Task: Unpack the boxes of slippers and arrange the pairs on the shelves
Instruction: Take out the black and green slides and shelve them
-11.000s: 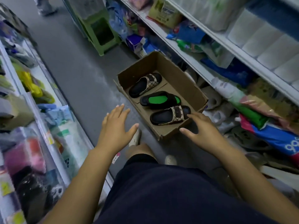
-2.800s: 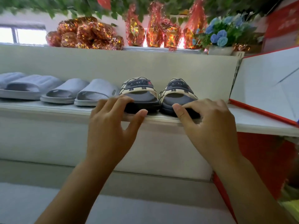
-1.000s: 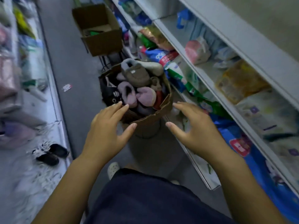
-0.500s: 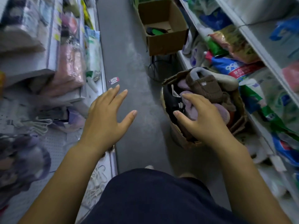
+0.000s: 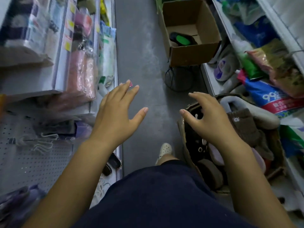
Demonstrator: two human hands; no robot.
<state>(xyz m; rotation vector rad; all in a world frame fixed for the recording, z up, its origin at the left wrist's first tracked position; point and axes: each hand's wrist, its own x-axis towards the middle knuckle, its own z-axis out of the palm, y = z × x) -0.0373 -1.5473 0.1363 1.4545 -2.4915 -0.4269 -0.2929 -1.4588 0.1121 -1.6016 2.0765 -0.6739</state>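
Note:
An open cardboard box (image 5: 194, 54) stands up the aisle on a black wire stand (image 5: 178, 79); inside lies a black slipper with a green insole (image 5: 181, 39). Closer, on the right, a torn brown box (image 5: 182, 129) is stuffed with plush slippers, among them a brown one (image 5: 243, 125) and a black one with a face (image 5: 197, 142). My left hand (image 5: 117, 112) hovers over the floor with spread fingers, holding nothing. My right hand (image 5: 207, 117) hangs above the near box's left edge, fingers relaxed and empty.
Shelves with packaged goods line both sides of the narrow grey aisle floor (image 5: 141, 55). A pegboard with white hangers (image 5: 37, 142) is at lower left, dark slippers (image 5: 113, 162) at its base. Bags (image 5: 269, 96) crowd the right lower shelf. My foot (image 5: 164, 150) stands by the near box.
I have stepped up the aisle: the plush-slipper box now sits beside my right hip and the far box is nearer. Both hands stay empty; the right one has moved off the plush slippers.

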